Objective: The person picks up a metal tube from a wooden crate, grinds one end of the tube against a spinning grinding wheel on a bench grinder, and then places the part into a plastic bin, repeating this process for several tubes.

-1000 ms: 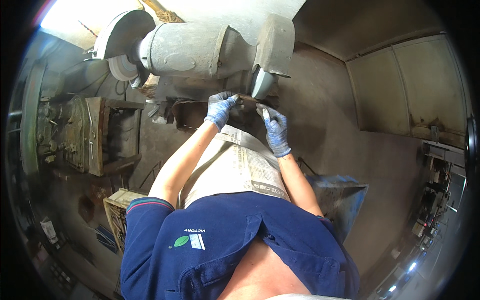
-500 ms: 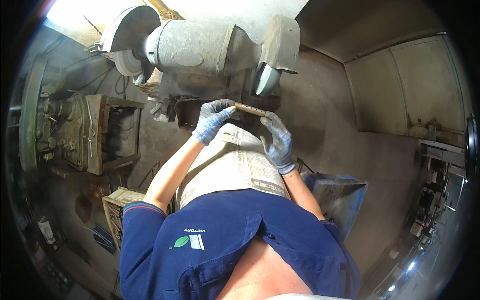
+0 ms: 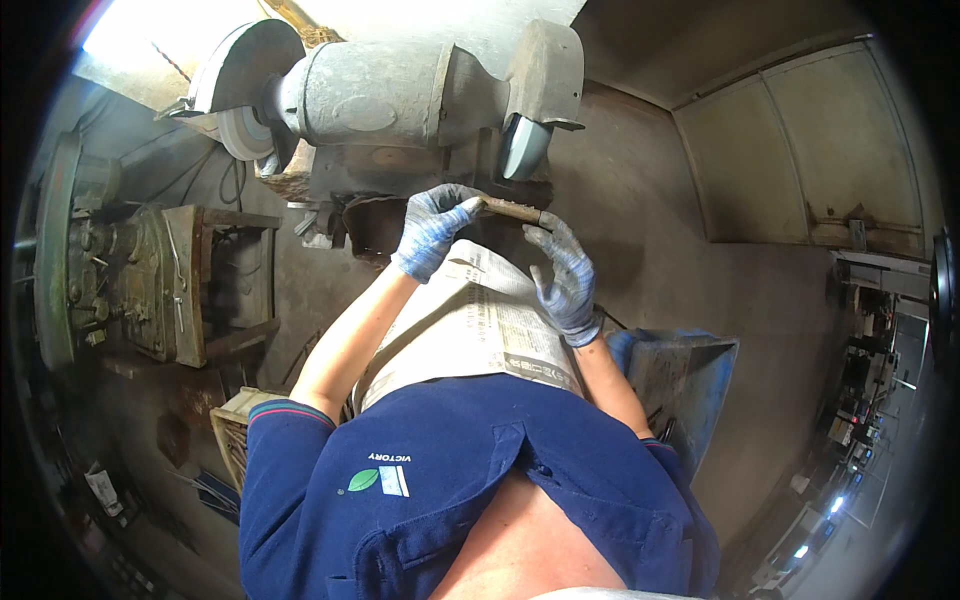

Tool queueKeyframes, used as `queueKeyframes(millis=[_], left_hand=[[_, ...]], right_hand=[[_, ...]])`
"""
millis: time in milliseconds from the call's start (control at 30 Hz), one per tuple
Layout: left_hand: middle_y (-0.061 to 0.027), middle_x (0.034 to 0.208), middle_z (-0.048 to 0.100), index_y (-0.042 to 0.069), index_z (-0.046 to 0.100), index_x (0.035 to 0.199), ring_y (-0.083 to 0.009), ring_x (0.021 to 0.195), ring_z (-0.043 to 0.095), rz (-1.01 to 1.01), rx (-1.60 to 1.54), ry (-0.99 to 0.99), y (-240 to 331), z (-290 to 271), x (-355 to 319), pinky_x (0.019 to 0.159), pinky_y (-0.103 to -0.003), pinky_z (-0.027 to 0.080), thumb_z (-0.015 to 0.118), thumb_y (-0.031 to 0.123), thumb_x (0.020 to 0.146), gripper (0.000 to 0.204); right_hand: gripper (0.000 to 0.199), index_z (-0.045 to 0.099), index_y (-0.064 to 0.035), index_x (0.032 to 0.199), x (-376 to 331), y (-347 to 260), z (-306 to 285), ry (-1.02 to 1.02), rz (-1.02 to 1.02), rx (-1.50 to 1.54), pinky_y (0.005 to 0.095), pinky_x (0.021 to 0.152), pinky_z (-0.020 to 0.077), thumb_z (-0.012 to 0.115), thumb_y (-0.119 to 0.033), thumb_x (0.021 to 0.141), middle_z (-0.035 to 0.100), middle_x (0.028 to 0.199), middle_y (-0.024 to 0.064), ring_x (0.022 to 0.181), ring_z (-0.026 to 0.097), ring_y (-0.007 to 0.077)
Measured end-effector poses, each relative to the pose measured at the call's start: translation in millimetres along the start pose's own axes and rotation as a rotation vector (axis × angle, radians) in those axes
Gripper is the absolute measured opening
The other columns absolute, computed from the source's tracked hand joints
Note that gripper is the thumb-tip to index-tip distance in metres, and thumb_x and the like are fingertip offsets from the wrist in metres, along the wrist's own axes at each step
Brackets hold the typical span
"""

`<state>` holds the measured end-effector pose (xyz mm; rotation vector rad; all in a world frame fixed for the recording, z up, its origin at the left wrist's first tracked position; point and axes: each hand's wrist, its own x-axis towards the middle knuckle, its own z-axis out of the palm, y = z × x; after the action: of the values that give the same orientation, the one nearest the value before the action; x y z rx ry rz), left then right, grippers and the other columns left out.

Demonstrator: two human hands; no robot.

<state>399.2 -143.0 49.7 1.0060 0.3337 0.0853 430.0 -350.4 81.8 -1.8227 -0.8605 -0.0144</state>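
A short, narrow brown metal bar [image 3: 513, 209] with a row of small notches or holes along its upper edge is held level in front of me, between both hands. My left hand [image 3: 432, 235], in a blue-and-grey work glove, pinches its left end between thumb and fingers. At the other end, my right hand [image 3: 568, 278], gloved the same way, has its upper fingertips on the bar, while its lower fingers curl loosely away from it. Just beyond the bar is a double-ended bench grinder [image 3: 375, 95], its right wheel [image 3: 526, 148] showing under the guard, apart from the bar.
The grinder's pale left wheel [image 3: 243, 133] is partly covered by a guard. Newspaper sheets [image 3: 470, 330] cover my lap. At left stands a greenish machine [image 3: 150, 280] with a metal frame. A blue-edged bin [image 3: 700, 375] is by my right elbow, a wooden box [image 3: 232, 425] by my left.
The bar has turned, so its row of holes now faces more upward and away. Both hands have shifted slightly right in view, while the grinder sits a little farther left.
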Motion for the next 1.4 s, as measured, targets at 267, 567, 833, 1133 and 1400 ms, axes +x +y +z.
queueKeyframes(millis=[267, 567, 833, 1133, 1400], left_hand=[[-0.0053, 0.084, 0.066, -0.002, 0.064, 0.096, -0.0078, 0.074, 0.06, -0.003, 0.128, -0.012, -14, -3, 7, 0.068, -0.021, 0.05, 0.063, 0.007, 0.085, 0.015], [-0.006, 0.083, 0.065, -0.003, 0.064, 0.093, -0.0115, 0.071, 0.061, 0.008, 0.011, 0.07, -48, -1, 34, 0.067, -0.024, 0.052, 0.063, 0.001, 0.083, 0.011], [-0.0087, 0.083, 0.066, -0.004, 0.064, 0.091, -0.0148, 0.073, 0.063, -0.03, -0.095, 0.145, -75, 19, 53, 0.071, -0.028, 0.054, 0.062, 0.001, 0.083, 0.01], [-0.0034, 0.077, 0.065, -0.001, 0.066, 0.089, -0.0098, 0.062, 0.057, -0.032, 0.095, 0.281, -63, -10, 57, 0.062, -0.022, 0.049, 0.064, 0.004, 0.083, 0.009], [-0.0071, 0.077, 0.064, -0.001, 0.064, 0.088, -0.0145, 0.062, 0.061, 0.004, 0.066, 0.298, -64, -32, 59, 0.056, -0.028, 0.053, 0.059, 0.003, 0.085, 0.006]], right_hand=[[0.024, 0.065, 0.0012, 0.105, -9, 30, 13, 0.16, 0.213, 0.28, 0.0333, 0.097, 0.0414, 0.06, -0.002, 0.082, 0.06, 0.115, 0.0138, 0.112, 0.054, 0.0248], [0.021, 0.062, 0.0063, 0.104, 2, 72, 9, 0.149, 0.4, 0.581, 0.0404, 0.094, 0.0471, 0.049, -0.006, 0.092, 0.056, 0.116, 0.0152, 0.103, 0.058, 0.025], [0.026, 0.06, 0.006, 0.107, 3, 99, -2, 0.204, 0.505, 0.545, 0.0377, 0.094, 0.0469, 0.054, -0.015, 0.092, 0.063, 0.105, 0.0149, 0.098, 0.061, 0.0237], [0.025, 0.061, 0.0047, 0.107, 5, 115, 37, 0.182, 0.473, 0.528, 0.0368, 0.093, 0.047, 0.054, -0.014, 0.092, 0.063, 0.105, 0.015, 0.098, 0.061, 0.0229], [0.023, 0.062, 0.0048, 0.104, 16, 108, 55, 0.155, 0.465, 0.679, 0.0388, 0.094, 0.0469, 0.053, -0.012, 0.092, 0.062, 0.108, 0.0154, 0.101, 0.06, 0.0242]])
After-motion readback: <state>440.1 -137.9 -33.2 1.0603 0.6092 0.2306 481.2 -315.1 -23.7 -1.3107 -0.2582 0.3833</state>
